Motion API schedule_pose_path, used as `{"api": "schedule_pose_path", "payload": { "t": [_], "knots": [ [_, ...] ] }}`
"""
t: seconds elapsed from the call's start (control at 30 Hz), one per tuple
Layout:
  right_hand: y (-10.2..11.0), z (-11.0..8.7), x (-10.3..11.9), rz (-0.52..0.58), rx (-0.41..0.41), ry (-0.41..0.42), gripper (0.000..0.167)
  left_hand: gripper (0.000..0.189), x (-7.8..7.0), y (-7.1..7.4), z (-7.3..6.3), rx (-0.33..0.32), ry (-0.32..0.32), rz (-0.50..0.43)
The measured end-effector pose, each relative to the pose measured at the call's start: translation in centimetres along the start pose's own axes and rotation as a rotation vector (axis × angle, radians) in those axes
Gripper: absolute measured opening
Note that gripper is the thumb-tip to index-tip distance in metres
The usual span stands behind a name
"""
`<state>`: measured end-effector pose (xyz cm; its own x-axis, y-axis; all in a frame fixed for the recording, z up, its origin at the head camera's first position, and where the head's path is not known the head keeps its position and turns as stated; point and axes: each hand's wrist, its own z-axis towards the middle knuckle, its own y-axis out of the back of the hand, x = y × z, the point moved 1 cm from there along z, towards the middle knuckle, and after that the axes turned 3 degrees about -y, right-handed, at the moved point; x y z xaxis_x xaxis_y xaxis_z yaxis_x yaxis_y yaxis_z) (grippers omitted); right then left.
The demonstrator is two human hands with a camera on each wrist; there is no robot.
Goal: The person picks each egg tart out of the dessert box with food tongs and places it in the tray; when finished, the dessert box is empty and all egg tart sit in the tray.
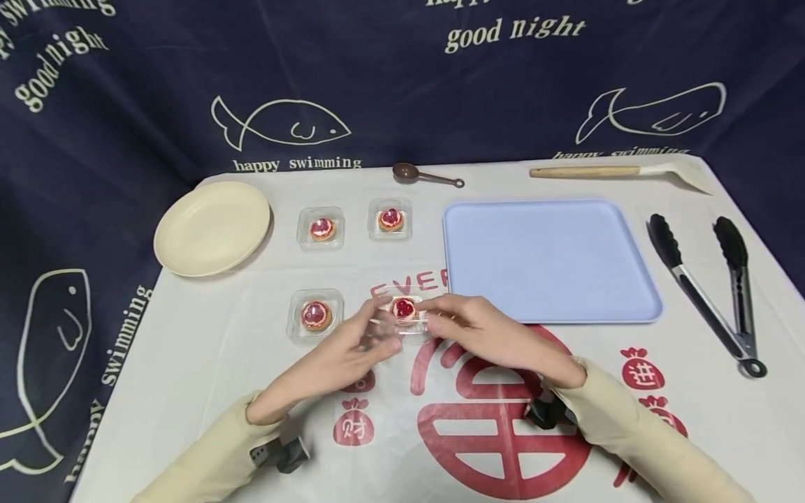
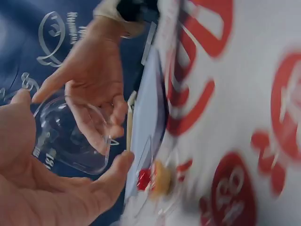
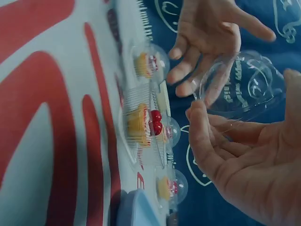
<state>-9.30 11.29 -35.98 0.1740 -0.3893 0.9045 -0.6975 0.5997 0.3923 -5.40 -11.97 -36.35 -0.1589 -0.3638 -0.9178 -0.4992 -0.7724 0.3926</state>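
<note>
A small tart with red fruit sits in its clear, ridged box base on the table. A clear domed plastic lid is above it, tilted on edge between the hands. My right hand pinches the lid between thumb and fingers. My left hand is on the lid's other side, fingers extended and thumb spread away; in the right wrist view its fingertips overlap the rim, and whether they touch is hard to tell. Beside it stands a lidded boxed tart.
Two more boxed tarts stand farther back. Left of them is a cream plate; right, a light blue tray. Black-tipped tongs lie at the far right. A brown measuring spoon and a wooden-handled spatula lie along the back edge.
</note>
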Motion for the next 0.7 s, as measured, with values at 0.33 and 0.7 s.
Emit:
{"api": "schedule_pose_path", "payload": {
  "t": [0.33,0.7],
  "knots": [
    [-2.1,-1.4,0.0,-0.526,-0.033,0.047,0.08,0.068,1.5,-0.9,-1.2,0.07,-0.111,0.233],
    [-4.1,-1.5,-1.3,-0.765,-0.113,0.186,0.076,0.077,2.1,-2.9,-1.3,0.066,-0.112,0.61]
  ]
}}
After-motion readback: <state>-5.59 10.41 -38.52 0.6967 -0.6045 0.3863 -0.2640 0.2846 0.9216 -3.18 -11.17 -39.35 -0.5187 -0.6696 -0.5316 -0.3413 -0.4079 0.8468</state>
